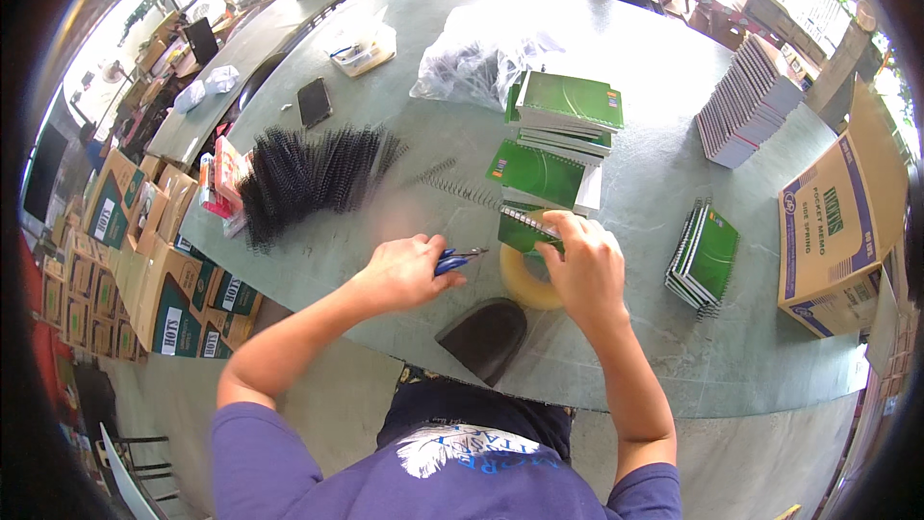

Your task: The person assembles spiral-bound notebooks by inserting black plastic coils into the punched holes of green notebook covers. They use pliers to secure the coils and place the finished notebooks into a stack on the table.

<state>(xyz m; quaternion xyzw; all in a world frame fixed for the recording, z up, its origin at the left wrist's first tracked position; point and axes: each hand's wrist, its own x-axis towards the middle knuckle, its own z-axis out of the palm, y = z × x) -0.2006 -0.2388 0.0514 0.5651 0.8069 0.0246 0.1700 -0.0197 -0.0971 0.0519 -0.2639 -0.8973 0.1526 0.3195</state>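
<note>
Notebook (525, 228) green, wire-spiralled; blue-handled pliers (450, 261) beside.

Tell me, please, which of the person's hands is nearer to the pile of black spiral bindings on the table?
Left. The left hand, gripping blue-handled pliers, sits just below-right of the black spiral bindings. The right hand holds a green notebook farther right.

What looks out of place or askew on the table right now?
Little stands out. A few loose wire spirals lie apart from the black coil pile, and the green notebook stack sits unevenly.
</note>
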